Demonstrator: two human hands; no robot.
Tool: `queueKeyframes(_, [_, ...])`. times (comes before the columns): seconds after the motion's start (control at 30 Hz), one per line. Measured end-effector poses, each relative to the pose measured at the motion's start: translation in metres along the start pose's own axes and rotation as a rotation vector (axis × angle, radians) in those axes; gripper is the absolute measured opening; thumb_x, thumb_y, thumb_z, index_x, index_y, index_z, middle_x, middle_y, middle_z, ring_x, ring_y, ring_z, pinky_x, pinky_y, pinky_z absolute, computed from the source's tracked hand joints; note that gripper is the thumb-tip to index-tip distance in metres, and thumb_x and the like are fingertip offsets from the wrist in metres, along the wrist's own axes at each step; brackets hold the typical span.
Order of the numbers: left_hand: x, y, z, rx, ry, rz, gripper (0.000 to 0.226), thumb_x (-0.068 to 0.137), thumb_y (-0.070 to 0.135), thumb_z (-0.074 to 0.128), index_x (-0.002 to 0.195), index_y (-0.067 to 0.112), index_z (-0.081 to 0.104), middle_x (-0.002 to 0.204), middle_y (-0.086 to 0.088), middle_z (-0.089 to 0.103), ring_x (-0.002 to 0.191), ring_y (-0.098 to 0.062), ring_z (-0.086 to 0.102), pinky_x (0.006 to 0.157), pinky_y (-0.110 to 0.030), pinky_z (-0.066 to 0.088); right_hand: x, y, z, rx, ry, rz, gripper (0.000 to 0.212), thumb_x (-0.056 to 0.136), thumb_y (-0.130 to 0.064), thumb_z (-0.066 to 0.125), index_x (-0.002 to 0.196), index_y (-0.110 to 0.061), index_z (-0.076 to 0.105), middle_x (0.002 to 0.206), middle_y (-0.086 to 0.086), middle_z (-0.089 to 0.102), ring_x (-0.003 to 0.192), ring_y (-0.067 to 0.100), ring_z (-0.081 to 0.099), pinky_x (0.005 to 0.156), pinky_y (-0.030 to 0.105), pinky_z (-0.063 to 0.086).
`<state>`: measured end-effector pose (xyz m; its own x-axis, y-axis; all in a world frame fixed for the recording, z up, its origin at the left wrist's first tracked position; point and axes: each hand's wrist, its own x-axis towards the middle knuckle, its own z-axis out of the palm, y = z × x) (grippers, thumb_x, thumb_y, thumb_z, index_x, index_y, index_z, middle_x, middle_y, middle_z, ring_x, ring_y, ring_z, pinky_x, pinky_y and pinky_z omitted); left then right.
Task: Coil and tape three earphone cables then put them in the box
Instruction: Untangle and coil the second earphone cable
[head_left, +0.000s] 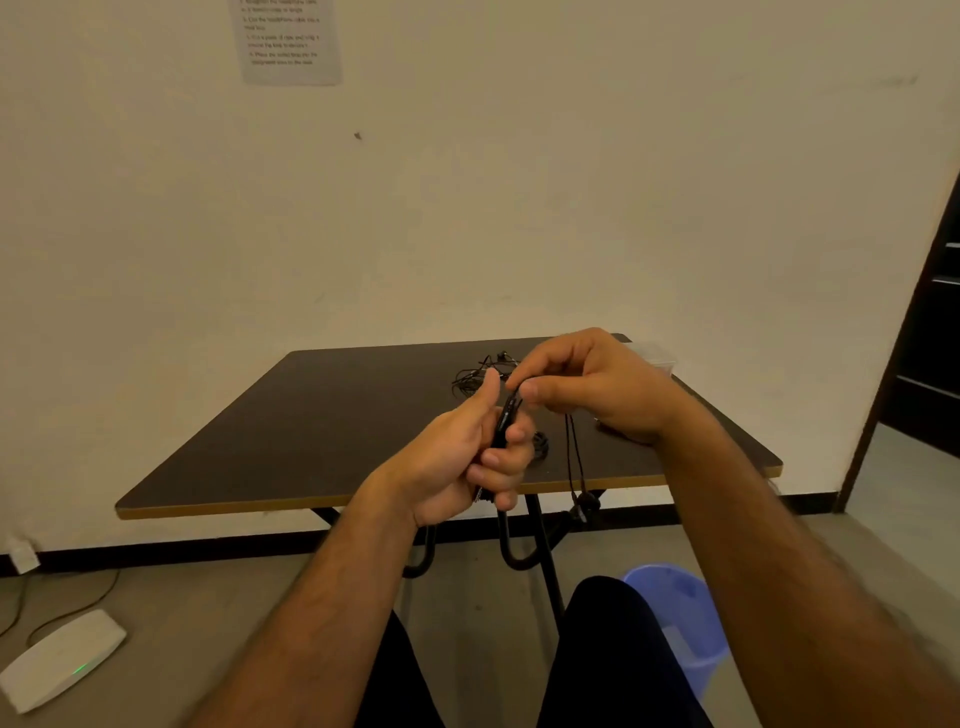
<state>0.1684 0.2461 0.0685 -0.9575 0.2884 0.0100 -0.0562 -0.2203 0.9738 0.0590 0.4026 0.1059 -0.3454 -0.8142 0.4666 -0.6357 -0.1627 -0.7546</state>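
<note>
Both hands (511, 415) gripping cable (505, 422), above table's (311, 415) near edge

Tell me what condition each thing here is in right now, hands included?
Left hand: fingers curled round a folded bundle of cable.
Right hand: pinching the cable at the bundle's top.
Held earphone cable: partly coiled, loose end with earbuds dangling past the table edge.
Other cables: tangled, loose on the table.
Clear box: on the far right corner, contents hidden.
Blue bin: upright on the floor.
</note>
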Motion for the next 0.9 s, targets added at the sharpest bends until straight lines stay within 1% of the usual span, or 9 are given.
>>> queueKeyframes(0.07, [-0.001, 0.000, 0.001, -0.077, -0.068, -0.003, 0.058, 0.095, 0.064, 0.024, 0.069, 0.020, 0.051, 0.055, 0.008, 0.028, 0.041, -0.003, 0.024, 0.049, -0.023, 0.043, 0.001, 0.009, 0.000, 0.143, 0.016, -0.013, 0.011, 0.088, -0.014, 0.069, 0.096, -0.016, 0.077, 0.075, 0.006, 0.068, 0.064, 0.024, 0.051, 0.059, 0.024, 0.045])
queueKeyframes(0.17, [-0.002, 0.001, 0.005, -0.166, -0.166, -0.014, 0.051, 0.095, 0.061, 0.032, 0.070, 0.021, 0.051, 0.054, 0.010, 0.032, 0.043, -0.005, 0.019, 0.045, -0.020, 0.041, 0.002, 0.020, 0.007, 0.418, 0.047, -0.013, 0.017, 0.077, -0.026, 0.081, 0.091, -0.016, 0.078, 0.069, 0.005, 0.066, 0.058, 0.013, 0.054, 0.057, 0.021, 0.049])
queueKeyframes(0.27, [-0.002, 0.003, 0.008, -0.231, -0.240, 0.001, 0.046, 0.094, 0.058, 0.036, 0.073, 0.020, 0.051, 0.054, 0.009, 0.027, 0.043, -0.005, 0.019, 0.041, -0.016, 0.036, 0.000, 0.027, 0.018, 0.583, 0.077, -0.002, 0.016, 0.073, -0.025, 0.077, 0.086, -0.015, 0.079, 0.065, 0.002, 0.065, 0.051, 0.005, 0.051, 0.052, 0.017, 0.046])
queueKeyframes(0.37, [0.000, 0.006, 0.007, -0.291, -0.293, 0.080, 0.043, 0.097, 0.054, 0.036, 0.075, 0.021, 0.051, 0.055, 0.008, 0.026, 0.042, -0.004, 0.021, 0.041, -0.015, 0.031, 0.001, 0.035, 0.032, 0.616, 0.107, 0.034, 0.014, 0.087, -0.021, 0.065, 0.088, -0.019, 0.079, 0.070, 0.004, 0.066, 0.057, 0.013, 0.048, 0.052, 0.021, 0.042])
queueKeyframes(0.47, [0.001, 0.015, 0.005, -0.356, -0.305, 0.155, 0.043, 0.098, 0.051, 0.036, 0.075, 0.020, 0.053, 0.054, 0.008, 0.030, 0.042, -0.005, 0.022, 0.042, -0.017, 0.027, 0.000, 0.042, 0.045, 0.561, 0.115, 0.089, 0.025, 0.100, -0.014, 0.051, 0.094, -0.015, 0.075, 0.080, 0.023, 0.050, 0.064, 0.022, 0.040, 0.049, 0.025, 0.041])
queueKeyframes(0.53, [0.001, 0.021, 0.004, -0.363, -0.264, 0.212, 0.043, 0.099, 0.050, 0.035, 0.075, 0.018, 0.053, 0.052, 0.008, 0.037, 0.042, -0.005, 0.022, 0.042, -0.018, 0.026, -0.002, 0.041, 0.053, 0.547, 0.101, 0.106, 0.021, 0.099, -0.018, 0.053, 0.098, -0.006, 0.070, 0.079, 0.023, 0.049, 0.061, 0.022, 0.040, 0.049, 0.025, 0.042])
queueKeyframes(0.67, [0.002, 0.031, 0.006, -0.269, -0.047, 0.325, 0.046, 0.103, 0.048, 0.030, 0.074, 0.018, 0.049, 0.054, 0.007, 0.036, 0.041, -0.003, 0.026, 0.041, -0.018, 0.026, -0.006, 0.039, 0.062, 0.505, 0.121, 0.140, 0.024, 0.102, -0.012, 0.047, 0.107, 0.008, 0.060, 0.065, 0.005, 0.055, 0.049, 0.011, 0.043, 0.050, 0.025, 0.043])
queueKeyframes(0.8, [0.004, 0.035, 0.011, -0.110, 0.175, 0.437, 0.043, 0.104, 0.047, 0.029, 0.077, 0.017, 0.044, 0.057, 0.005, 0.031, 0.043, -0.006, 0.026, 0.043, -0.019, 0.027, -0.010, 0.036, 0.065, 0.443, 0.119, 0.188, 0.020, 0.102, -0.013, 0.049, 0.090, -0.004, 0.062, 0.066, 0.006, 0.060, 0.051, 0.015, 0.053, 0.054, 0.026, 0.047])
queueKeyframes(0.9, [0.008, 0.034, 0.014, -0.021, 0.286, 0.515, 0.042, 0.104, 0.048, 0.029, 0.079, 0.016, 0.044, 0.058, 0.005, 0.032, 0.045, -0.007, 0.028, 0.043, -0.020, 0.031, -0.014, 0.033, 0.068, 0.469, 0.125, 0.227, 0.018, 0.101, -0.011, 0.050, 0.092, -0.006, 0.065, 0.073, 0.009, 0.066, 0.061, 0.017, 0.063, 0.062, 0.027, 0.054])
